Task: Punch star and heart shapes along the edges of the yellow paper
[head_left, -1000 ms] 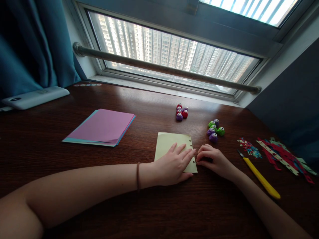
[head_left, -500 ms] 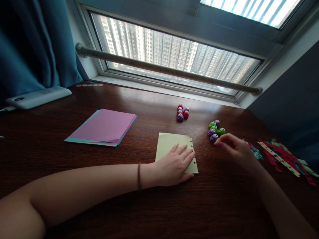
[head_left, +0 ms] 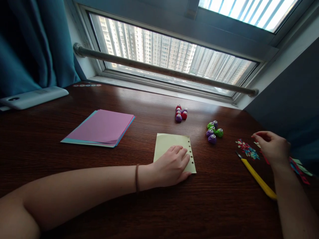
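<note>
A: Reaching away to the right, the right hand (head_left: 272,146) has left the yellow paper (head_left: 169,146) and now hovers, fingers loosely curled and holding nothing I can see, over the paper scraps (head_left: 246,148).

B: And the left hand (head_left: 171,166)?

A: It stays flat, fingers spread, pinning the yellow paper, which has star holes along its right edge. So the punching seems paused.

B: What surrounds them?

A: A yellow knife (head_left: 259,179) near the right wrist, green and purple punches (head_left: 213,131), red punches (head_left: 180,113), pink sheets (head_left: 99,127), all on a dark wooden desk (head_left: 74,159) under a window (head_left: 169,56) facing tower blocks.
</note>
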A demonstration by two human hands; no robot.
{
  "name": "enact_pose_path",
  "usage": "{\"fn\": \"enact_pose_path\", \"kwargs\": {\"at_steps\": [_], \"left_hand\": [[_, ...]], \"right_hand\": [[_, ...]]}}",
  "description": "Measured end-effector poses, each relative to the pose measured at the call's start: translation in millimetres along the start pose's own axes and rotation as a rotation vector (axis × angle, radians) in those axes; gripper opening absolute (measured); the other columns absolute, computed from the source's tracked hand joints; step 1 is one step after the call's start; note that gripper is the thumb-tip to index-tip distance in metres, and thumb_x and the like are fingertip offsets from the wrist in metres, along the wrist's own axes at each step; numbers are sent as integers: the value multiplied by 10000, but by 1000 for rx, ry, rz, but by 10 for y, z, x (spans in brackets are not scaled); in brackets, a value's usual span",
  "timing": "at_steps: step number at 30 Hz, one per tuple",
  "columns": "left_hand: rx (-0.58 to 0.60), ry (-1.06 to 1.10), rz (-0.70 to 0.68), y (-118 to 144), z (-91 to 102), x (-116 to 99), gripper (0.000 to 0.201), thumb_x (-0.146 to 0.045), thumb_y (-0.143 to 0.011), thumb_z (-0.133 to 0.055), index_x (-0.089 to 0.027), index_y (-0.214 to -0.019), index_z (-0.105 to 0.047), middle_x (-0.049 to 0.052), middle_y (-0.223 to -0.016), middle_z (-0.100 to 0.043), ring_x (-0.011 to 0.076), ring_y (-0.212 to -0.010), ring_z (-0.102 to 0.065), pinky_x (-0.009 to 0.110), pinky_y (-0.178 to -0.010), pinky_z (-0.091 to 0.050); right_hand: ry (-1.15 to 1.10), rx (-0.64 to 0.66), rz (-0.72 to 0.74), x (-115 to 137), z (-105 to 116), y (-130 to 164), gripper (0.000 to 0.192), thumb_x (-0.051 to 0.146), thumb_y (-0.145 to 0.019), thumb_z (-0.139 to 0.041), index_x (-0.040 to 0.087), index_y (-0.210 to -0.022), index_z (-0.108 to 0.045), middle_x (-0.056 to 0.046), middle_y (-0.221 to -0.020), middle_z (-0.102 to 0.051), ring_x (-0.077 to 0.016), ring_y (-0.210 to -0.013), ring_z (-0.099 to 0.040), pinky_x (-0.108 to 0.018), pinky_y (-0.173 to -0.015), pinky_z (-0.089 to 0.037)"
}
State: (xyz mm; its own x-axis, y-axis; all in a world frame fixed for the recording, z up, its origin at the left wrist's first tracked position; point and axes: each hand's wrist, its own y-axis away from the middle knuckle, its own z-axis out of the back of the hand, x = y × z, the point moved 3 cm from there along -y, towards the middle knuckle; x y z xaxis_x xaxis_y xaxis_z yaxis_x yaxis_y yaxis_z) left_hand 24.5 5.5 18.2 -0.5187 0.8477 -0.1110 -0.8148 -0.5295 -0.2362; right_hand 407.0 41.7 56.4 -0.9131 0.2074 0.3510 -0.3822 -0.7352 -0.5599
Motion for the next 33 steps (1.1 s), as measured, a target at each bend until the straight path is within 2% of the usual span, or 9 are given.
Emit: {"fn": "enact_pose_path", "kwargs": {"at_steps": [3, 6, 12, 17, 23, 26, 28, 30, 33], "left_hand": [[7, -16, 3, 2, 7, -5, 355, -419, -853, -401, -120, -1019, -498, 134, -1027, -518, 266, -1001, -463, 413, -881, -394], [11, -28, -2, 5, -1, -6, 318, -399, -855, -402, -130, -992, -502, 125, -1003, -522, 256, -960, -470, 408, -857, -403], [1, -31, -6, 4, -15, 2, 372, -411, -869, -366, -122, -1072, -483, 118, -1027, -524, 260, -984, -467, 405, -869, -399], [-3, -20, -14, 9, -20, 4, 399, -409, -872, -360, -113, -1116, -469, 124, -1051, -529, 262, -1012, -470, 405, -889, -392], [-30, 1, -1, 21, -35, 16, 439, -418, -853, -395, -107, -1157, -451, 145, -1168, -501, 276, -1084, -455, 398, -931, -378], [-57, -12, 29, 27, -45, 19, 504, -429, -833, -424, -94, -1210, -413, 178, -1308, -400, 306, -1162, -406, 411, -978, -344], [-69, -14, 55, 32, -57, 22, 555, -450, -823, -428, -92, -1244, -382, 191, -1351, -351, 329, -1208, -364, 437, -1010, -307], [-79, -12, 91, 39, -72, 31, 601, -477, -817, -421, -89, -1270, -353, 203, -1359, -337, 349, -1241, -324, 472, -1030, -269], [-83, 8, 147, 49, -100, 54, 660, -517, -804, -409, -67, -1282, -338, 217, -1347, -353, 360, -1253, -310, 491, -1038, -249]], "right_hand": [[187, 45, 2, -109, 12, -20, 83, 291, -710, -655, 218, -745, -673, -52, -624, -634, -209, -603, -556, -311, -577, -357], [250, 13, 3, -155, 14, -27, 117, 302, -719, -622, 213, -762, -685, -58, -623, -632, -217, -582, -533, -312, -570, -344], [235, -59, 60, -142, 17, -30, 161, 303, -729, -584, 197, -781, -693, -70, -752, -664, -216, -647, -564, -303, -591, -347], [129, -120, 159, 37, 24, 10, 197, 312, -760, -555, 171, -803, -686, -75, -788, -659, -196, -666, -570, -288, -609, -371], [-72, -78, 318, 575, -77, 243, 187, 322, -794, -554, 172, -811, -665, -37, -786, -639, -154, -617, -555, -270, -619, -418], [-252, 30, 382, 978, -179, 457, 140, 297, -809, -568, 182, -814, -648, -27, -792, -624, -149, -625, -552, -272, -614, -431], [-317, 141, 492, 1277, -277, 596, 125, 276, -824, -555, 186, -818, -642, -38, -820, -618, -170, -710, -567, -290, -669, -444], [-324, 222, 597, 1549, -399, 684, 117, 254, -835, -539, 187, -846, -635, -47, -841, -612, -188, -782, -567, -314, -741, -445], [-285, 300, 679, 1876, -642, 687, 117, 233, -841, -523, 182, -895, -614, -56, -858, -606, -202, -816, -561, -326, -757, -453]]}}
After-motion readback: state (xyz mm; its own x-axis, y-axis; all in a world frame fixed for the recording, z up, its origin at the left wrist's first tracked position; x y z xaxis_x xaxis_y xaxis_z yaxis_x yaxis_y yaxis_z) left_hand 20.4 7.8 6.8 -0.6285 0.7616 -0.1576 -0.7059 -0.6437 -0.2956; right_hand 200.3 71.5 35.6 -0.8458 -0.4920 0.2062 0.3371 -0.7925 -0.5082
